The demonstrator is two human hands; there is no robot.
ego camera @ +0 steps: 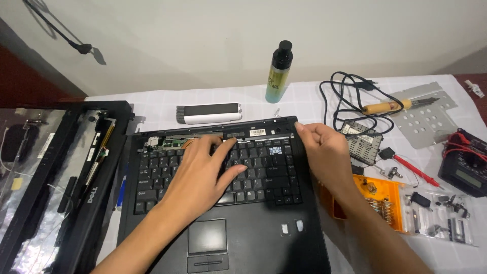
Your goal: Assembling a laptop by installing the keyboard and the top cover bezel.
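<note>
Head view: left hand flat on keyboard, right hand gripping laptop edge.

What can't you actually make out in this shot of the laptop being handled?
Head view only:
- Keys under the left hand: covered by palm and fingers.
- Back right corner of the laptop base: hidden by the right hand.
- Orange parts box: partly behind the right forearm.
- Detached screen panel: cut off by the left edge.
- Small parts in the clear bag: too tiny.

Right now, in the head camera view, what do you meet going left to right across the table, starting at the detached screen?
Detached black laptop screen panel → left hand on the black keyboard → right hand at the laptop base's right edge → orange plastic parts tray → clear bag of small metal parts → black multimeter.
</note>
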